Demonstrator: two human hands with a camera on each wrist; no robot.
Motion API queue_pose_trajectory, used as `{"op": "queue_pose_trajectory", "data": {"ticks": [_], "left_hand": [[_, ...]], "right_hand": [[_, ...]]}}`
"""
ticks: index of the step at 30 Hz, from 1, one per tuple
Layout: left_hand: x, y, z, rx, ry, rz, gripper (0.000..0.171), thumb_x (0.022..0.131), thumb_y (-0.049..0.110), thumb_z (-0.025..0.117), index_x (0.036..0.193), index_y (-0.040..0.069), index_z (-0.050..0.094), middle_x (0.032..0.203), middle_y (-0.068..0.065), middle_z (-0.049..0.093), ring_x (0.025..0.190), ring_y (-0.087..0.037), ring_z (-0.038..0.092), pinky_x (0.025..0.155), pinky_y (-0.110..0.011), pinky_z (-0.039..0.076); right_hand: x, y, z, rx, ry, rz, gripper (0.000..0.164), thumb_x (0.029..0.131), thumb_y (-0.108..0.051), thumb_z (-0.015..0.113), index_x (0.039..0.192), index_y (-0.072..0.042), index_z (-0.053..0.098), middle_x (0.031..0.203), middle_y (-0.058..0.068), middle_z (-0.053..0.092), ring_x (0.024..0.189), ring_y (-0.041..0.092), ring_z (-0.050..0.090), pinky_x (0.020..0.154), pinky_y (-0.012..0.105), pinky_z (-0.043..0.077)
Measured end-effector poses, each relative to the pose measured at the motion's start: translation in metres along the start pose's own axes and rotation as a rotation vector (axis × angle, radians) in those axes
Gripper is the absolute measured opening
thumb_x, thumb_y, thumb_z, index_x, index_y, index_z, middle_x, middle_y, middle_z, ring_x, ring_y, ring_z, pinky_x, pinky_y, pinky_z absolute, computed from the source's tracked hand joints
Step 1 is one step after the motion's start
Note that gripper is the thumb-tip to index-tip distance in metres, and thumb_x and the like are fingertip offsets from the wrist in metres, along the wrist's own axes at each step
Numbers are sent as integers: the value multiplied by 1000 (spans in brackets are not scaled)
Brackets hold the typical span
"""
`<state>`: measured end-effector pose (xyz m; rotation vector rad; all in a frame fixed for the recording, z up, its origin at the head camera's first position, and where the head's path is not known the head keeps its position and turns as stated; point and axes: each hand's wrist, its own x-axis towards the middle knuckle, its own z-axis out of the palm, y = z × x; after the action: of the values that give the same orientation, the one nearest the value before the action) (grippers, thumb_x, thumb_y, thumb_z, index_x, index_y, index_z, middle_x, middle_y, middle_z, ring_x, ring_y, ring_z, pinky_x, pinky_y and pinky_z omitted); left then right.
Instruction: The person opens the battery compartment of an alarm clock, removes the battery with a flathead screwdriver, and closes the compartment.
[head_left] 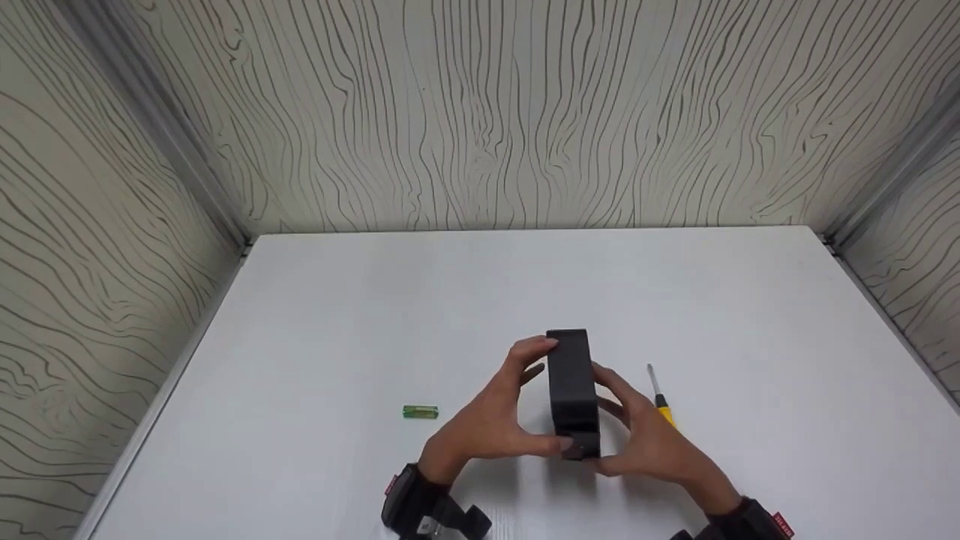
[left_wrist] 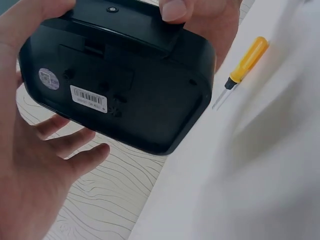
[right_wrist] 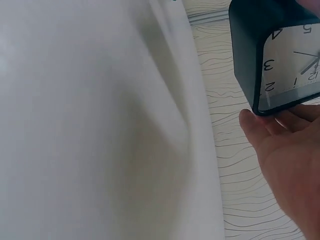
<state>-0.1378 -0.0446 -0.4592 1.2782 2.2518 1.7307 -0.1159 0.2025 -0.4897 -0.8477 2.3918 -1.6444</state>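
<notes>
Both hands hold a black alarm clock point(head_left: 568, 367) upright above the white table. My left hand point(head_left: 487, 424) grips it from the left, thumb at the near end and fingertips at the far end. From the other side, my right hand point(head_left: 651, 442) holds it with thumb and fingers. In the left wrist view the clock's back point(left_wrist: 150, 107) shows a barcode label point(left_wrist: 89, 98), a round sticker point(left_wrist: 48, 78) and a small compartment cover point(left_wrist: 95, 62). Its white dial point(right_wrist: 290, 65) with numerals and hands appears upside down in the right wrist view.
A green battery point(head_left: 420, 412) lies on the table point(head_left: 300, 337), left of my left hand. Beside my right hand lies a screwdriver point(head_left: 660, 401) with a yellow and black handle, partly hidden in the head view. Wood-patterned panels point(head_left: 480, 112) enclose the table's back and sides.
</notes>
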Motion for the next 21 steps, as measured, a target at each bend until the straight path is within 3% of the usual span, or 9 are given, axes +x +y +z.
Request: {"op": "queue_pose_trajectory", "data": {"ticks": [5,8,13,21], "left_hand": [[-3,-1,-4,5,2,33,100,73,19,82,149,17,18,153,-9,27,142,-23,33,115,-44,35],[-5,0,-8,24,7,17,99,73,22,82,149,19,18,154,-8,26,143,-22,31,116,-44,35],[-7,2,-15,51,23,13,97,74,24,81,148,20,20,154,-6,25,143,-22,30,114,-48,36],[-11,2,-18,39,30,-14,95,74,23,82,147,21,23,154,-3,24,144,-21,29,113,-50,37]], "right_hand": [[-1,-5,-6,-64,30,-47,110,60,-1,86,152,-13,28,150,8,39,139,6,35,104,29,47],[0,-8,-8,-109,48,-61,109,60,-5,88,152,-11,29,149,8,41,139,6,36,102,35,49],[1,-12,-12,-189,72,-65,109,59,-11,90,151,-16,31,148,5,42,137,7,39,97,43,52],[3,-14,-18,-313,72,-119,111,56,-13,90,151,-13,31,145,1,45,128,14,45,98,36,52]]}}
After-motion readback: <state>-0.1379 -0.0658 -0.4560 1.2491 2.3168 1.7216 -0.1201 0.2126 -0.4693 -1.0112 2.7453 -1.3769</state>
